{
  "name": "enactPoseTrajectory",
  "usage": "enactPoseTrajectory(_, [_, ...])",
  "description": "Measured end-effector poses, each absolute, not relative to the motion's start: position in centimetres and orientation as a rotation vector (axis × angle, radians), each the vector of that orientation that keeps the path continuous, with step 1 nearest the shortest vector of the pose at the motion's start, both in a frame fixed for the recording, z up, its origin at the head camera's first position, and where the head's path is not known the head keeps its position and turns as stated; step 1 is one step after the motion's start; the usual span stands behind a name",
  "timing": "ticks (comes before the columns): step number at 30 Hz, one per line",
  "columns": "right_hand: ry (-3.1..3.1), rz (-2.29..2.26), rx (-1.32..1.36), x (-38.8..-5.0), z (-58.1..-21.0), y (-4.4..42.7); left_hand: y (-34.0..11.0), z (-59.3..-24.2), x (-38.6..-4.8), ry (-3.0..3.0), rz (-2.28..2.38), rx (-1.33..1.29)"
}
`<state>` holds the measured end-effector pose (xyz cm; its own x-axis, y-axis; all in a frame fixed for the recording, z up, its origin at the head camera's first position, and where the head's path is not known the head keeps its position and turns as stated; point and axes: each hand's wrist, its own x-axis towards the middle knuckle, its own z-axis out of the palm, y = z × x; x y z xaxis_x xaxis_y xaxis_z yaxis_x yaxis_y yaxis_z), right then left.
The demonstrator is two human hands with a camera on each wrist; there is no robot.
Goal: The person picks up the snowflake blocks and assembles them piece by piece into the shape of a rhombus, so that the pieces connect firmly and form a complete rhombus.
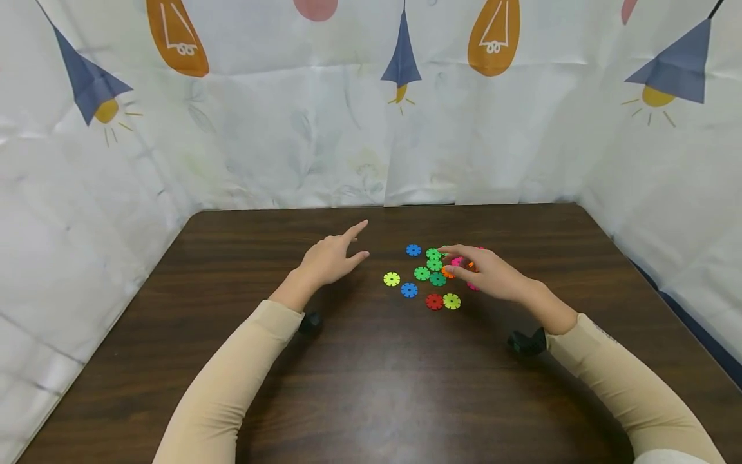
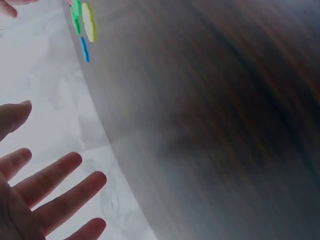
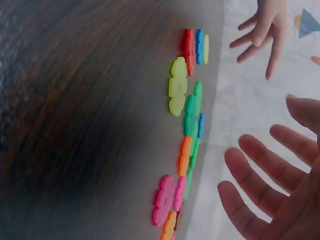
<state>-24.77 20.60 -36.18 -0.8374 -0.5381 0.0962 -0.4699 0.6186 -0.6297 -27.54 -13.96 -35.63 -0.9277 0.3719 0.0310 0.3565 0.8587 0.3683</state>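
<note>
Colourful notched plastic discs (image 1: 422, 274) lie on the dark wood-grain surface (image 1: 371, 374), mostly beyond the red disc (image 1: 434, 301). Fingers spread, holding nothing, the left hand (image 1: 330, 259) is left of it, the right hand (image 1: 493, 274) beyond-right.

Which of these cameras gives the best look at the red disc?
The head view: it shows the red disc from above, its round notched face uncovered. The right wrist view shows it only nearly edge-on, as a narrow strip. In the left wrist view, it cannot be picked out with certainty.
</note>
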Motion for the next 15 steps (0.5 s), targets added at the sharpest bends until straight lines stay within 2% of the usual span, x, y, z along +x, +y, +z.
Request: enactPoseTrajectory(15, [2.529, -0.919, -0.826, -25.1, -36.7, 21.2, -11.8, -36.2, -27.8, 2.712, 0.907, 0.684])
